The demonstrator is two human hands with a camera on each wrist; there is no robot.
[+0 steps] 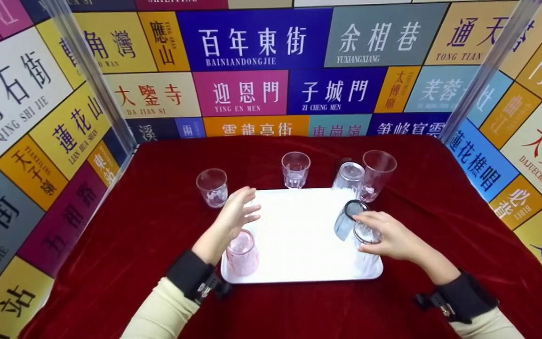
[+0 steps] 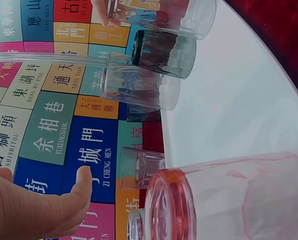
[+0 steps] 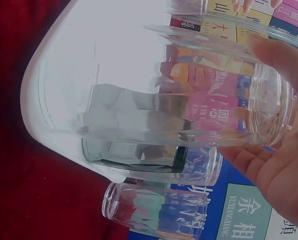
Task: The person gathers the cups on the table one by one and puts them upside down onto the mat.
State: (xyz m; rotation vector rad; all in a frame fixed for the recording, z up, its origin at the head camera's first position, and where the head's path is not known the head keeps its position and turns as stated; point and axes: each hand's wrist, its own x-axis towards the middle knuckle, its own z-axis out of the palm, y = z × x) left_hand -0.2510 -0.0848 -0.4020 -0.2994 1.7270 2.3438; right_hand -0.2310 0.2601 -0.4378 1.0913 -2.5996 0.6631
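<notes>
Head view gives me four glasses upside down on the white tray (image 1: 299, 235): my right hand (image 1: 393, 240) curls its fingers around the clear glass (image 1: 365, 249), while my left hand (image 1: 233, 216) hovers spread-fingered above the pink glass (image 1: 242, 252). I judge three upright glasses on the red cloth (image 1: 134, 226) remain.

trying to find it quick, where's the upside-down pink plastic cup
In the head view the upside-down pink plastic cup stands on the white tray's near left corner, just below the open left hand.
</notes>
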